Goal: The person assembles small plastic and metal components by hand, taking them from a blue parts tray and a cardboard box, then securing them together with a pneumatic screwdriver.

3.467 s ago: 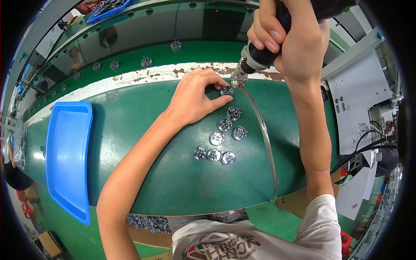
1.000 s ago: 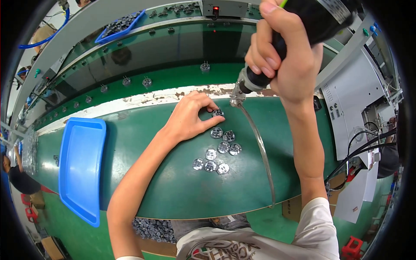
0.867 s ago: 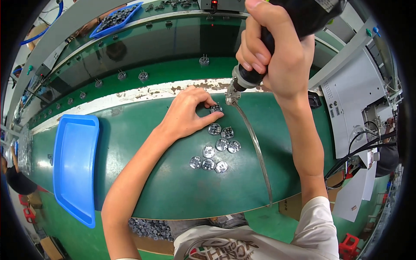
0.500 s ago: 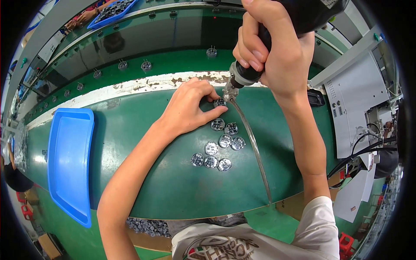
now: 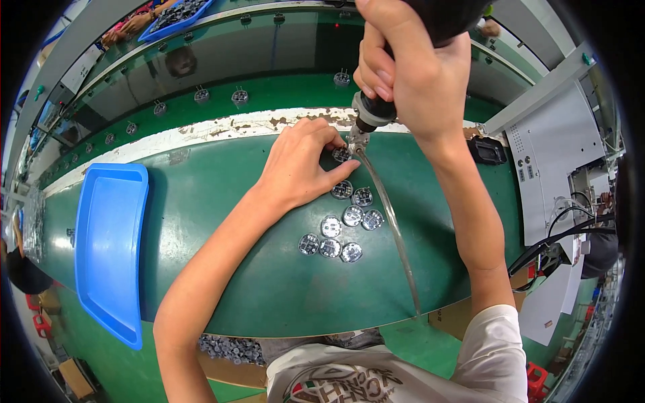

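My right hand (image 5: 420, 84) is wrapped round a black power screwdriver (image 5: 447, 20), its top cut off by the picture's upper edge. The metal nose (image 5: 359, 138) points down onto a small round part (image 5: 341, 154) with dark pieces in a clear housing. My left hand (image 5: 299, 161) pinches that part between thumb and fingers on the green table. From the nose a clear tube (image 5: 393, 228) trails toward the near edge. Several similar round parts (image 5: 330, 226) lie loosely grouped just nearer than my left fingertips. The screwdriver's tip is hidden against the held part.
A blue tray (image 5: 111, 255) stands on the table's left. Beyond a chipped white ledge (image 5: 255, 123), a green conveyor (image 5: 289, 87) carries spaced round parts. At right are a black holder (image 5: 487, 151) and a grey machine panel (image 5: 554, 161) with cables. Another person's hands (image 5: 134, 23) are at far left.
My right hand and the screwdriver's body have swung slightly left, while the nose stays on the held part. Parts on the conveyor have moved right. My left hand keeps its pinch.
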`<action>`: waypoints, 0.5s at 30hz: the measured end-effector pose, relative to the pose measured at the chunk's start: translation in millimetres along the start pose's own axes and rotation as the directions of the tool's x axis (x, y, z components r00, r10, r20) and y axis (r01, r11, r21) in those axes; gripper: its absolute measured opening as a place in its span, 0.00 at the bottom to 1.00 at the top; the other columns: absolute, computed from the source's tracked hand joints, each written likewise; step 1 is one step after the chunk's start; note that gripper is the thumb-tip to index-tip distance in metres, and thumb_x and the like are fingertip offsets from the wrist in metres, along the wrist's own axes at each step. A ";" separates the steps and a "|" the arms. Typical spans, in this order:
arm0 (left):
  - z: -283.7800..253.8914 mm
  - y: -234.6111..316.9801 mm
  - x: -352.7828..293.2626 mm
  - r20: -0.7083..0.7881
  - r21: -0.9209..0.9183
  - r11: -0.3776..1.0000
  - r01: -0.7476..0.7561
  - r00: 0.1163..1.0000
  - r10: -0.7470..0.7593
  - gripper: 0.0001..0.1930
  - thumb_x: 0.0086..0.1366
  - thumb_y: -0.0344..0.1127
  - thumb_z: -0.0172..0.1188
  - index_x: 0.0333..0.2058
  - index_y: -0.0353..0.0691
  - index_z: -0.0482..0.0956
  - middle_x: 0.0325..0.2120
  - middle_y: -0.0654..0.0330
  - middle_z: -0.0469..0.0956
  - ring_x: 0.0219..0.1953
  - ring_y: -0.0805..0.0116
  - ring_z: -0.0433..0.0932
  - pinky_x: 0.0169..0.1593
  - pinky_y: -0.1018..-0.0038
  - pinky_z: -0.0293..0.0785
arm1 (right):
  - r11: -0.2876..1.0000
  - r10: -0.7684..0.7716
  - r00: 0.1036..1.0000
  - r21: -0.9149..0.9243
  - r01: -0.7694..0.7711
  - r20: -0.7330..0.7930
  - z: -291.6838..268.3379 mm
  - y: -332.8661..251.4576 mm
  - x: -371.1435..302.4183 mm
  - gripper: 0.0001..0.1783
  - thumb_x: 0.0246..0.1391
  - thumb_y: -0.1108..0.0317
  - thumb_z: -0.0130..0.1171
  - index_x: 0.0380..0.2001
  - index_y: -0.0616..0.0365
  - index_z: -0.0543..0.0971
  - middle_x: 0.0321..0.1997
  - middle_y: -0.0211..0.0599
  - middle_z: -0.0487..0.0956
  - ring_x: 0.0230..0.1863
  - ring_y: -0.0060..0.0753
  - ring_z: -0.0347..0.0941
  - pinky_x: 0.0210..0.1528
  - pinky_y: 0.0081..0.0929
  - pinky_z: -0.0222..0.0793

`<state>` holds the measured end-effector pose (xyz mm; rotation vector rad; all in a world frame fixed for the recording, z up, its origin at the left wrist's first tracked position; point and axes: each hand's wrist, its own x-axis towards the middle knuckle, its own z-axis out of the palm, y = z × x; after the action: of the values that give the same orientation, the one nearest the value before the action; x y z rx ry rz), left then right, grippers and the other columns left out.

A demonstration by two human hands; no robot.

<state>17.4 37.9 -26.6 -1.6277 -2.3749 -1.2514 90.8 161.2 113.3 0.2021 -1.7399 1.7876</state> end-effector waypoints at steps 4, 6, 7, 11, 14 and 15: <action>1.9 3.4 0.3 -0.003 0.057 0.996 0.068 0.998 -0.068 0.16 0.53 0.39 0.76 0.29 0.34 0.81 0.29 0.54 0.80 0.36 0.54 0.77 0.43 0.61 0.74 | 1.000 -0.004 1.000 -0.001 0.004 -0.008 2.5 2.9 -0.9 0.12 0.64 0.67 0.62 0.26 0.58 0.75 0.14 0.22 0.69 0.10 0.16 0.61 0.14 0.20 0.55; 3.6 -1.4 -1.2 0.019 0.023 0.995 0.093 0.995 -0.093 0.15 0.52 0.39 0.77 0.30 0.34 0.82 0.30 0.55 0.80 0.37 0.55 0.77 0.44 0.61 0.74 | 0.999 0.030 0.999 0.019 -0.029 -0.029 0.0 -9.8 -2.3 0.10 0.64 0.68 0.62 0.28 0.59 0.76 0.14 0.22 0.68 0.10 0.16 0.60 0.14 0.21 0.55; 7.9 -8.0 -2.8 -0.007 0.005 0.999 0.033 0.999 -0.033 0.15 0.53 0.38 0.77 0.34 0.35 0.83 0.29 0.57 0.79 0.36 0.57 0.76 0.44 0.63 0.73 | 0.997 0.067 0.996 0.035 -0.066 -0.052 1.5 -21.2 -2.9 0.09 0.63 0.68 0.62 0.30 0.59 0.76 0.13 0.22 0.67 0.09 0.17 0.59 0.14 0.21 0.56; 6.5 -6.8 -1.6 -0.008 -0.137 0.991 -0.011 1.000 0.010 0.24 0.54 0.35 0.76 0.50 0.41 0.83 0.34 0.61 0.83 0.37 0.63 0.74 0.47 0.67 0.73 | 0.993 -0.093 0.968 -0.097 0.072 -0.232 9.0 -43.7 -5.7 0.12 0.66 0.63 0.54 0.29 0.58 0.73 0.09 0.24 0.62 0.07 0.19 0.56 0.12 0.22 0.56; 0.9 -2.7 -0.4 0.107 -0.166 0.984 0.057 0.993 -0.040 0.29 0.53 0.33 0.76 0.55 0.40 0.80 0.41 0.61 0.84 0.39 0.66 0.72 0.50 0.69 0.73 | 0.993 -0.103 0.973 -0.082 0.088 -0.208 5.3 -43.2 -6.3 0.12 0.66 0.63 0.53 0.31 0.59 0.72 0.09 0.25 0.62 0.07 0.19 0.55 0.11 0.21 0.55; 1.7 -3.8 -0.6 0.112 -0.169 0.984 0.056 0.993 -0.038 0.29 0.53 0.33 0.76 0.55 0.40 0.80 0.41 0.61 0.84 0.39 0.66 0.72 0.50 0.69 0.73 | 0.993 -0.106 0.973 -0.078 0.092 -0.202 3.7 -42.8 -6.9 0.11 0.66 0.63 0.53 0.31 0.59 0.72 0.09 0.25 0.62 0.07 0.19 0.55 0.11 0.21 0.54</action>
<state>15.4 37.8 -30.3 -1.7371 -2.4424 -1.4510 117.7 152.5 146.4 0.0707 -1.6115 1.6141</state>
